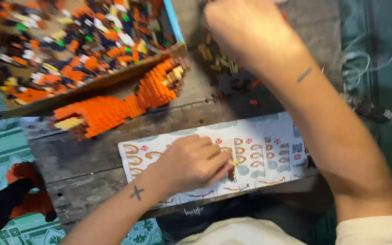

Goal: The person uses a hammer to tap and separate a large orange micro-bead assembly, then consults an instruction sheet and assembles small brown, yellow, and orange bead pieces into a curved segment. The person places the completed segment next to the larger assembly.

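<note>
Nearest the camera, the left hand rests on the instruction sheet, fingers curled together and pinching a small tan brick at the fingertips; the weight of the hand also keeps the sheet flat against the worktop, so the printed step diagrams stay readable beside the held brick. The sheet lies along the near edge of the wooden worktop, directly below the line of sight. Beyond it, the partly built orange brick model lies on its side, just in front of the tray, within reach of either hand. The right hand reaches further out over a loose scatter of tan and brown bricks on the worktop; its fingers point away from the camera and motion blur hides them, so whether they are spread or pinching cannot be determined. Farthest left, a shallow cardboard tray holds a mixed stock of orange, dark, white and yellow bricks, keeping them contained.
</note>
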